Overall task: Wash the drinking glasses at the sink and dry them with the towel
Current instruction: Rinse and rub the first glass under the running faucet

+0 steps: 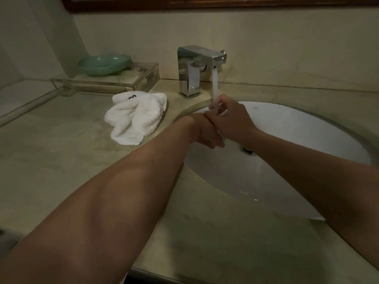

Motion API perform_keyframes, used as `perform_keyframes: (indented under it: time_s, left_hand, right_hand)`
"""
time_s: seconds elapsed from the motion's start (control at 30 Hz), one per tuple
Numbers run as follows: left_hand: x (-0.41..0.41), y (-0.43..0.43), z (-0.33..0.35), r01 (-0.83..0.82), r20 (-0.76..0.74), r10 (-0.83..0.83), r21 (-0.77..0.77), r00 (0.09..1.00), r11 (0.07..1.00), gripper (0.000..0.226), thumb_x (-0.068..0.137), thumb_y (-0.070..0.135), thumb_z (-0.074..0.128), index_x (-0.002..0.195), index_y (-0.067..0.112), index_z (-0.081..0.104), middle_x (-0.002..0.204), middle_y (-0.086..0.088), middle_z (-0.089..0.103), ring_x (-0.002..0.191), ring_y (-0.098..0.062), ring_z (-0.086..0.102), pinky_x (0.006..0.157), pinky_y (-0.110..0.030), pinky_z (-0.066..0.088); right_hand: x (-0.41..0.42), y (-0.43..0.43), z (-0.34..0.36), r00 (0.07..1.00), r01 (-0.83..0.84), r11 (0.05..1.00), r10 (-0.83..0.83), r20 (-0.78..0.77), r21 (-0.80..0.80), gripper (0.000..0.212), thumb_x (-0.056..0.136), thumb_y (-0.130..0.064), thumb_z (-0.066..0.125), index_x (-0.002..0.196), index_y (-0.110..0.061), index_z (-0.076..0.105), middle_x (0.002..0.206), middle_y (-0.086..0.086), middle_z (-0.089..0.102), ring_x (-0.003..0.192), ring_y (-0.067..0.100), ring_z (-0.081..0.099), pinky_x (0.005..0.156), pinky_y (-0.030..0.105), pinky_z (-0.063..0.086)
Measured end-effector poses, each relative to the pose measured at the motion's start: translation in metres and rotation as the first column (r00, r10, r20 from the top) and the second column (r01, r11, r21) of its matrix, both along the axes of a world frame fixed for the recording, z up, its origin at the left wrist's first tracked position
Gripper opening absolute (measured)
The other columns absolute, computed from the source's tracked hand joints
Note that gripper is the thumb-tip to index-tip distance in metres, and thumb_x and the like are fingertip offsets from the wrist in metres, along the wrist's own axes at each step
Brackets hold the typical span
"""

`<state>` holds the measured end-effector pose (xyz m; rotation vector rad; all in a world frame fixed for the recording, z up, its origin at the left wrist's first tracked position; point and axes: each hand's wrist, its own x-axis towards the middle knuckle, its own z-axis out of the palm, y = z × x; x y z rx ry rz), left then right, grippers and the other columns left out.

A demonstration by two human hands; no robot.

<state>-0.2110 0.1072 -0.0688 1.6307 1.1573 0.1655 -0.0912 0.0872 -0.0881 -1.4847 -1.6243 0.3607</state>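
Observation:
Over the white sink basin (287,128), both my hands meet under the running stream of water (214,87) from the chrome faucet (192,68). My left hand (206,133) is curled round the lower part of a clear drinking glass (222,114), which is mostly hidden by fingers and hard to make out. My right hand (235,119) curls over the glass's upper end, where the water lands. A crumpled white towel (134,117) lies on the counter to the left of the sink, apart from both hands.
A clear acrylic tray (114,83) stands at the back left with a green glass dish (103,64) on it. The beige stone counter (61,150) surrounds the sink. The drain (248,150) shows behind my right wrist. A wall rises behind the faucet.

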Motion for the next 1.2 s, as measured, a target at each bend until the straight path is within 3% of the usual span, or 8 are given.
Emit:
perform_keyframes:
  time_s: [0.1, 0.2, 0.37, 0.67, 0.83, 0.9, 1.0, 1.2]
  left_hand:
    - [-0.003, -0.001, 0.003, -0.125, 0.176, 0.121, 0.012, 0.977, 0.992, 0.031, 0.083, -0.020, 0.070, 0.103, 0.004, 0.068, 0.102, -0.014, 0.070, 0.106, -0.027, 0.067, 0.099, -0.048, 0.057]
    - [-0.002, 0.002, 0.001, -0.169, 0.228, 0.163, 0.008, 0.960, 0.985, 0.053, 0.081, -0.021, 0.071, 0.129, -0.001, 0.062, 0.125, -0.021, 0.068, 0.119, -0.035, 0.066, 0.099, -0.054, 0.056]
    - [0.004, 0.004, 0.000, -0.173, 0.131, 0.171, 0.004, 0.976, 0.985, 0.025, 0.083, -0.015, 0.074, 0.089, 0.009, 0.069, 0.096, -0.010, 0.070, 0.104, -0.024, 0.069, 0.095, -0.049, 0.059]
    - [0.003, 0.007, -0.001, -0.141, 0.089, 0.140, 0.011, 0.986, 0.990, 0.019, 0.090, -0.002, 0.073, 0.084, 0.015, 0.066, 0.081, -0.002, 0.067, 0.082, -0.012, 0.066, 0.096, -0.039, 0.057]
    - [0.001, 0.010, 0.003, -0.155, 0.155, 0.138, 0.104, 0.978, 0.982, 0.021, 0.094, 0.003, 0.071, 0.084, 0.019, 0.063, 0.071, 0.002, 0.066, 0.070, -0.012, 0.065, 0.072, -0.032, 0.060]
    - [0.001, 0.011, 0.003, -0.164, 0.176, 0.144, 0.106, 0.974, 0.981, 0.015, 0.094, 0.004, 0.071, 0.089, 0.016, 0.065, 0.075, -0.001, 0.067, 0.075, -0.017, 0.066, 0.070, -0.033, 0.059]
    - [0.002, 0.011, 0.002, -0.255, 0.232, 0.231, 0.079, 0.945, 0.964, 0.014, 0.095, 0.007, 0.070, 0.103, 0.018, 0.067, 0.085, -0.001, 0.070, 0.083, -0.014, 0.068, 0.088, -0.040, 0.060]
    - [0.004, 0.012, 0.003, -0.309, 0.258, 0.284, 0.061, 0.923, 0.949, 0.012, 0.092, 0.002, 0.072, 0.096, 0.011, 0.067, 0.089, -0.007, 0.069, 0.090, -0.020, 0.067, 0.093, -0.041, 0.058]
  right_hand:
    - [0.004, 0.007, 0.007, 0.991, 0.119, 0.992, -0.116, -0.061, 0.036, 0.015, 0.082, -0.035, 0.069, 0.088, -0.026, 0.059, 0.080, -0.009, 0.065, 0.079, 0.017, 0.062, 0.074, 0.036, 0.053]
    - [0.009, 0.012, 0.009, 0.967, 0.202, 0.979, -0.193, -0.166, 0.034, 0.028, 0.081, -0.033, 0.074, 0.103, -0.021, 0.061, 0.079, -0.011, 0.061, 0.077, 0.013, 0.060, 0.071, 0.028, 0.049]
    - [0.004, 0.012, 0.006, 0.984, 0.119, 0.992, -0.112, -0.136, 0.044, 0.052, 0.076, -0.031, 0.084, 0.114, -0.016, 0.053, 0.072, -0.012, 0.060, 0.064, -0.005, 0.057, 0.057, 0.007, 0.042]
    - [0.003, 0.015, 0.010, 0.989, 0.088, 0.996, -0.087, -0.119, 0.001, 0.060, 0.074, -0.039, 0.086, 0.118, -0.019, 0.051, 0.084, -0.009, 0.066, 0.075, 0.000, 0.064, 0.067, 0.015, 0.049]
    - [0.001, 0.014, 0.011, 0.983, 0.049, 0.999, -0.045, -0.176, 0.018, 0.067, 0.079, -0.046, 0.082, 0.128, -0.012, 0.051, 0.099, -0.008, 0.062, 0.085, -0.002, 0.060, 0.066, 0.005, 0.045]
    - [0.003, 0.015, 0.007, 0.982, -0.002, 1.000, 0.004, -0.186, 0.014, 0.068, 0.081, -0.052, 0.077, 0.130, -0.012, 0.051, 0.114, -0.002, 0.062, 0.100, 0.010, 0.064, 0.083, 0.011, 0.051]
    - [0.004, 0.015, 0.002, 0.968, -0.015, 0.999, 0.003, -0.251, -0.043, 0.075, 0.080, -0.065, 0.068, 0.136, -0.018, 0.050, 0.131, 0.001, 0.060, 0.117, 0.017, 0.060, 0.101, 0.040, 0.052]
    - [0.001, 0.015, 0.005, 0.923, -0.030, 0.996, -0.005, -0.384, -0.086, 0.081, 0.087, -0.056, 0.069, 0.150, -0.016, 0.040, 0.146, 0.005, 0.052, 0.128, 0.018, 0.055, 0.105, 0.046, 0.051]
